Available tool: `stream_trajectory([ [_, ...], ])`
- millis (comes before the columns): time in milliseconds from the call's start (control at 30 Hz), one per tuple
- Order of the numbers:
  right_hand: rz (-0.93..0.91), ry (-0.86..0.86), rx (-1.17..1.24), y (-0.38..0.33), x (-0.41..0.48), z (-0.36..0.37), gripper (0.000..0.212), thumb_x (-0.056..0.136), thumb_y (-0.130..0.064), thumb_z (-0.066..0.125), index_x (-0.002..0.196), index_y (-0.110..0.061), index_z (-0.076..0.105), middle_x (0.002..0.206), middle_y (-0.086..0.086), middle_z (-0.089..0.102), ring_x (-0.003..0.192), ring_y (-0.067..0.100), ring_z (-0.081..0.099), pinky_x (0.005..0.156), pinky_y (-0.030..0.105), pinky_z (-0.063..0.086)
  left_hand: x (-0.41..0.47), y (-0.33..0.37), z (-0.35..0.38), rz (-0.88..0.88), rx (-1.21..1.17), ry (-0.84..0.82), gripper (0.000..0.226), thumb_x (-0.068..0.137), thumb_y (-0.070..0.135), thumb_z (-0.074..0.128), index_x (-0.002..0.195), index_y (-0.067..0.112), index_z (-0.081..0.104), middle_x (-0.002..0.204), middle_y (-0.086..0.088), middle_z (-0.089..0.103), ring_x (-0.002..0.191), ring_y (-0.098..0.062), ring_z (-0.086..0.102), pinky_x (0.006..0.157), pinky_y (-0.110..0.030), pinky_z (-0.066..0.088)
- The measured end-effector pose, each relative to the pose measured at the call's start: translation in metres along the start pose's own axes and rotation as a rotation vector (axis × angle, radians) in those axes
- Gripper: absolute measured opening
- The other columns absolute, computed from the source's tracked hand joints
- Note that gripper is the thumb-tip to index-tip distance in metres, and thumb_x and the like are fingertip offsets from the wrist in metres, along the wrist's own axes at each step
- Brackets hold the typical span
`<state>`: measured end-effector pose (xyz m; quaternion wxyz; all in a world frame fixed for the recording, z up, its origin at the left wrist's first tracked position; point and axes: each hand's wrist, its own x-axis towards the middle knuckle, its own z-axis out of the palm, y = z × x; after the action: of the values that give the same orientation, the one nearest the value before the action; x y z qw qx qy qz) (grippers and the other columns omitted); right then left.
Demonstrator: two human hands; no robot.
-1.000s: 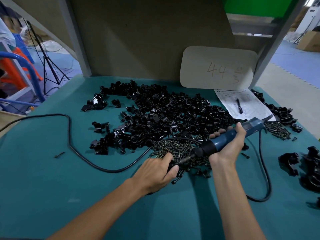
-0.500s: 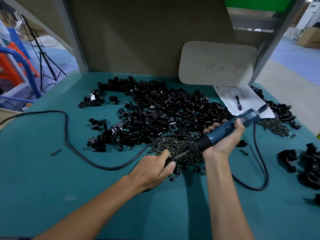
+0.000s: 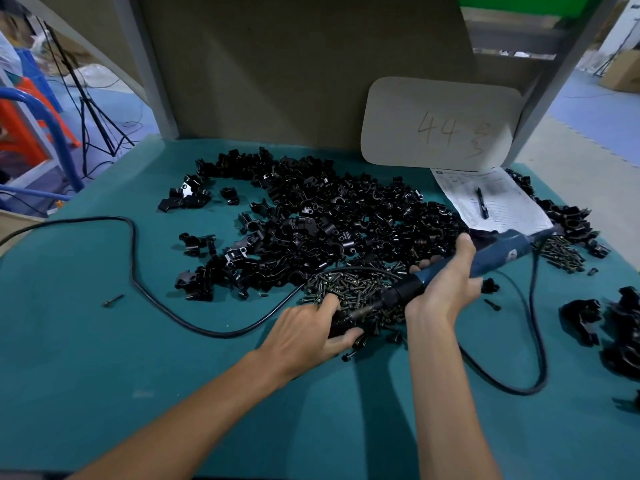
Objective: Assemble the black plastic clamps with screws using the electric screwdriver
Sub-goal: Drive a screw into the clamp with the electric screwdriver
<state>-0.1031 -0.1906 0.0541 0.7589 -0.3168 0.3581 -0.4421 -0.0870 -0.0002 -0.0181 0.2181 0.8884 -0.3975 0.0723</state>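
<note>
Black heap of clamps point(image 3: 329, 230) mid-table point(image 3: 104, 358), screws point(image 3: 349, 289) just in front. Gripping screwdriver point(image 3: 498, 252) in right hand point(image 3: 443, 289), bit aimed at clamp point(image 3: 341, 329) clutched in left hand point(image 3: 304, 327). Probably few done pieces point(image 3: 620, 334) far right; bulk left.

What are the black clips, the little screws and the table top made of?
Black clamps: likely moulded plastic, glossy, with soft glints on their curved edges. Screws: probably metal, dark bronze-toned, catching small sharp highlights. Table top: looks like a teal rubbery or vinyl mat, matte, smooth, faintly scuffed.
</note>
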Motion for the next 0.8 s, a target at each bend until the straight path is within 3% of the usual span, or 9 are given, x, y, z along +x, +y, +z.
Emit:
stream_trajectory([
  [200,-0.014,0.07,-0.041,0.0007,-0.0008,-0.006,0.028,0.09,-0.031,0.072,0.103,-0.017,0.051,0.067,0.0,0.056,0.047,0.012,0.054,0.051,0.03,0.053,-0.0013,0.0016,0.0045,0.034,0.072,0.133,0.039,0.09,0.057,0.056,0.09,0.019,0.043,0.061,0.005,0.053,0.053,-0.017,0.046,0.05,-0.03,0.037],
  [433,-0.018,0.06,-0.061,0.0042,-0.0004,-0.005,0.023,0.09,-0.029,0.07,0.099,-0.019,0.051,0.072,0.001,0.056,0.048,0.013,0.054,0.051,0.03,0.052,-0.0016,0.0011,0.004,0.034,0.054,0.13,0.04,0.09,0.055,0.054,0.111,0.021,0.05,0.064,0.008,0.055,0.059,-0.016,0.052,0.06,-0.03,0.046],
  [567,-0.009,0.07,-0.045,0.0055,-0.0016,-0.0073,0.023,0.09,-0.028,0.069,0.102,-0.019,0.052,0.074,0.005,0.056,0.047,0.013,0.053,0.052,0.03,0.052,-0.0015,0.0004,0.0041,0.026,0.058,0.122,0.041,0.091,0.056,0.049,0.111,0.021,0.051,0.066,0.008,0.057,0.06,-0.016,0.054,0.059,-0.027,0.039],
  [800,-0.018,0.045,-0.032,0.0035,-0.0033,-0.0049,0.023,0.089,-0.029,0.069,0.101,-0.02,0.051,0.074,0.004,0.055,0.049,0.013,0.054,0.051,0.029,0.051,-0.0009,0.0035,0.0003,0.022,0.069,0.136,0.035,0.09,0.049,0.061,0.106,0.019,0.055,0.06,0.011,0.048,0.052,-0.015,0.045,0.054,-0.026,0.034],
])
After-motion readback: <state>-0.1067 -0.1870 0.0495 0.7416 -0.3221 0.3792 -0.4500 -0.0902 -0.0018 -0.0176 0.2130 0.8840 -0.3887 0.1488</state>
